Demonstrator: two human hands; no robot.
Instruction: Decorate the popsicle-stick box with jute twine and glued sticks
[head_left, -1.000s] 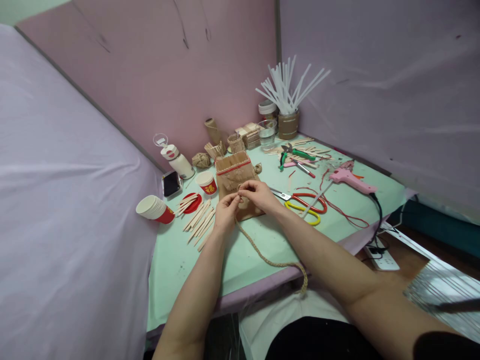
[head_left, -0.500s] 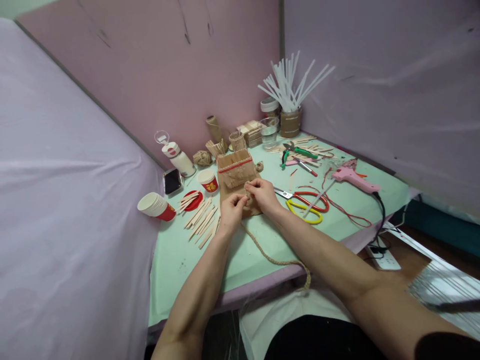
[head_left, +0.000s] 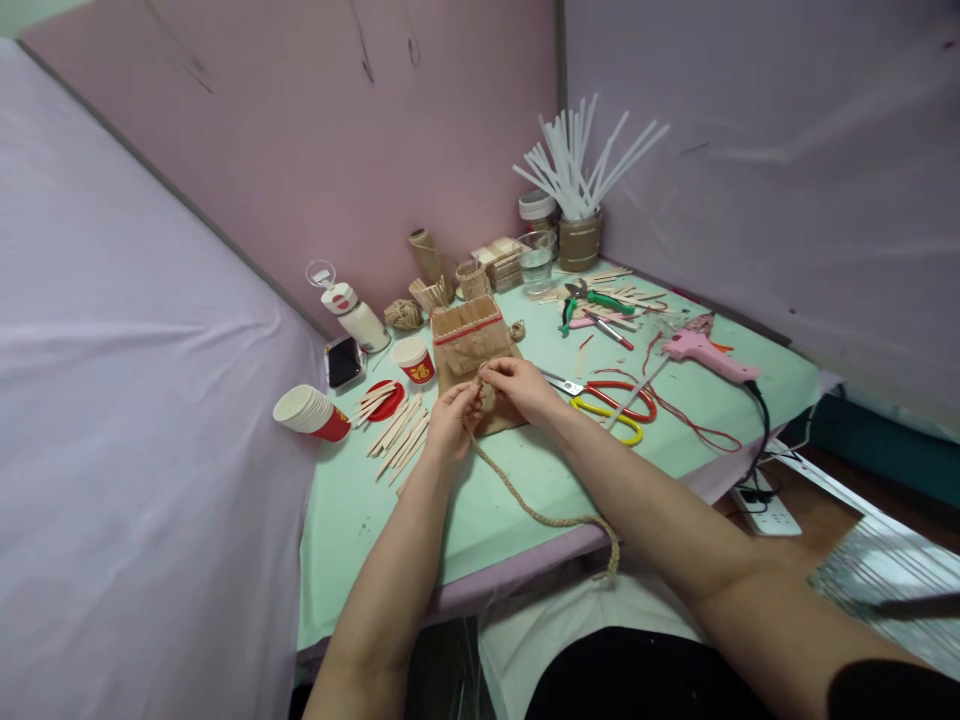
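My left hand (head_left: pixel 454 415) and my right hand (head_left: pixel 519 388) meet at the middle of the table, fingertips pinched close together. Between them is one end of a braided twine cord (head_left: pixel 525 504). From my left hand the cord runs down across the table and hangs over its front edge. Just behind my hands stands a small brown box-like piece (head_left: pixel 471 338) with a red strip along its upper edge. It rests on a brown base, which my hands partly cover. The exact grip on the cord is small and partly hidden by my fingers.
Scissors (head_left: pixel 611 398) with red and yellow handles and a pink glue gun (head_left: pixel 705 354) lie at right. Wooden sticks (head_left: pixel 405 440), a paper cup (head_left: pixel 414 362) and stacked cups (head_left: pixel 311 414) are at left. Pliers (head_left: pixel 592 302) and a water cup (head_left: pixel 537 264) stand further back.
Both hands have shifted slightly to the left, still pinching the cord end. The cord's upper part has moved left with them, and the left fingers are curled more.
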